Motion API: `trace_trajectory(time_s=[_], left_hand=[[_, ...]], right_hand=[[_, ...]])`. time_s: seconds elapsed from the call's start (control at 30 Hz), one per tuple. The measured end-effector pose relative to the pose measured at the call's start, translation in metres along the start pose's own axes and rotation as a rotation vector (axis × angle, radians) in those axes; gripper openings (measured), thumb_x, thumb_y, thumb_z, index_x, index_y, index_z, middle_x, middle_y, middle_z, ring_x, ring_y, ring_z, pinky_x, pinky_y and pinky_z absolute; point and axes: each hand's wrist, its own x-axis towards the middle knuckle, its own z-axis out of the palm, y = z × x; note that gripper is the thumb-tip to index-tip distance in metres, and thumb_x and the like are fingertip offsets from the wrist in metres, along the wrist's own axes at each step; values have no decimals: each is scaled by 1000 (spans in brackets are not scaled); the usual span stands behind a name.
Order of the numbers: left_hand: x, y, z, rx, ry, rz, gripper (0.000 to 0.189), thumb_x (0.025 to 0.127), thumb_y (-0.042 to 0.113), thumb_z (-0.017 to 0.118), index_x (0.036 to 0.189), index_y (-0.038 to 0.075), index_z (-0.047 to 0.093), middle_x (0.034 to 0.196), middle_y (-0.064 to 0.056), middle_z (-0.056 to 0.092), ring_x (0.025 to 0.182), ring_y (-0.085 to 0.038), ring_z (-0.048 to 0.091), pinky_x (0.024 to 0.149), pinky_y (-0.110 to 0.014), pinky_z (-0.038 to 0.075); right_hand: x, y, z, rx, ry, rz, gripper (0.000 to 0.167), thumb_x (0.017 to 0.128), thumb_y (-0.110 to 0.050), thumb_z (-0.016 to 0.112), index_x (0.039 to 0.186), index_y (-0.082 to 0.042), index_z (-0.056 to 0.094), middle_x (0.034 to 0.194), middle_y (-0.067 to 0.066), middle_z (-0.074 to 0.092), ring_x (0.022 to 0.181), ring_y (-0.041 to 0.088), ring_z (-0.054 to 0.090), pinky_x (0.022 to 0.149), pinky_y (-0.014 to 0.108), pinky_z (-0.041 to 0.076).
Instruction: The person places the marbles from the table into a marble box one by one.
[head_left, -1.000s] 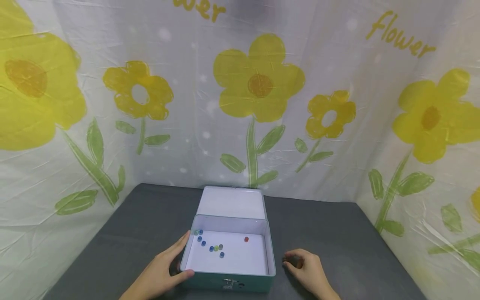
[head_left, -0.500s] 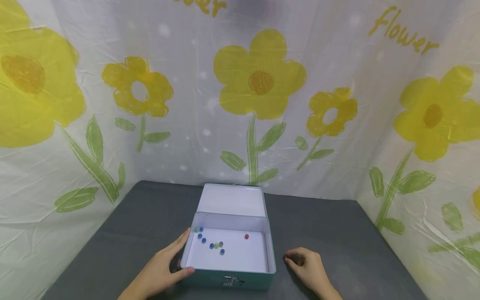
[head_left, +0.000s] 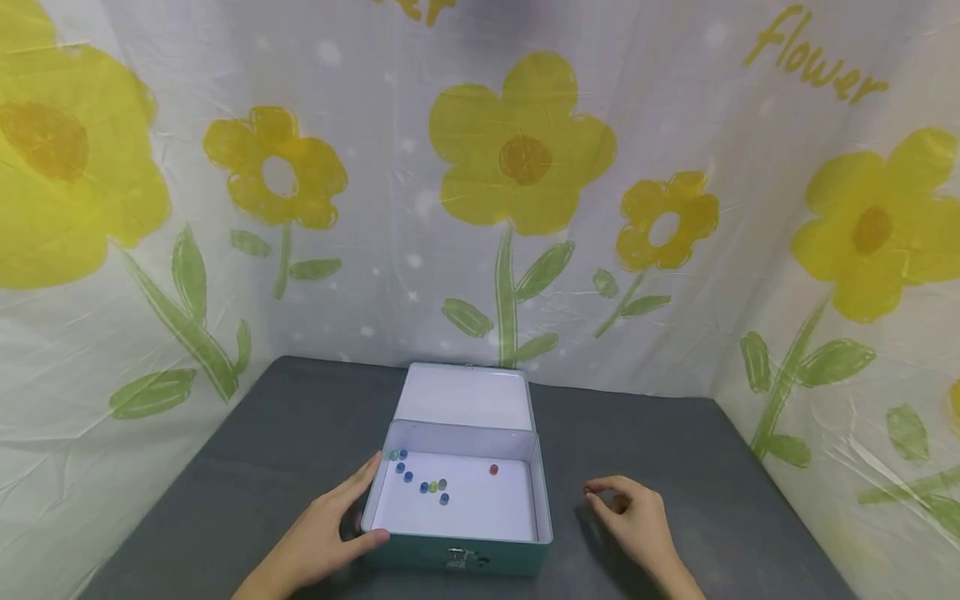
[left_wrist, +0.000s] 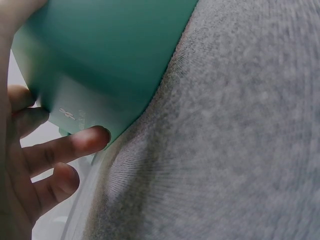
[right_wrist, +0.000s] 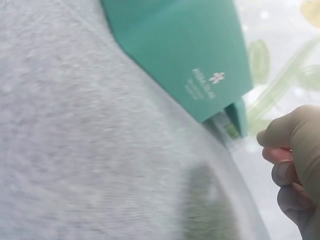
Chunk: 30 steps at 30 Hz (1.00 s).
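Observation:
A teal tin box (head_left: 457, 554) stands with its lid hinged back, and its white floor shows from above. Small glass marbles lie in it: several blue ones, a yellow-green one (head_left: 433, 487), a grey one and a red marble (head_left: 493, 469) farther right. My left hand (head_left: 318, 525) spans the box's left side, thumb at the front rim and fingers along the wall. To the right of the box, my right hand (head_left: 637, 517) is just above the cloth, thumb and index finger pinching a small reddish marble (head_left: 587, 490). In the right wrist view its fingertips largely hide the marble.
Dark grey cloth (head_left: 285, 433) covers the table around the box. The raised lid (head_left: 461, 398) leans back behind it. A white curtain (head_left: 375, 275) printed with yellow flowers surrounds the table on three sides.
My right hand has lifted from the cloth and shifted right and away from me, fingertips still together. The left hand stays on the box. The head view has tilted slightly down.

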Motion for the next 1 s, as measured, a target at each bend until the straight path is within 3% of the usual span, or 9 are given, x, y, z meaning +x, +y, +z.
trace_trajectory(time_s=[0.53,0.8,1.0], left_hand=[[0,4,-1,11,-6,-21,98,90,49,83,167,14,35,166,-16,41,146,-42,49,108,-66,48],[0,6,-1,29,0,-10,98,89,50,84,167,14,36,166,-14,43,145,-38,51,107,-64,49],[0,5,-1,40,10,-12,99,88,51,85,167,16,36,166,-12,43,146,-35,50,108,-62,50]], right_hand=[[25,-9,-18,-29,63,-59,16,87,-1,85,97,-13,82,87,5,79,44,-6,38,40,18,35],[43,-26,-7,23,86,-171,19,83,8,84,96,-5,81,88,9,79,46,-9,35,39,15,33],[52,-34,11,71,75,-200,19,83,7,84,96,-7,81,89,10,79,47,-10,36,39,14,33]])
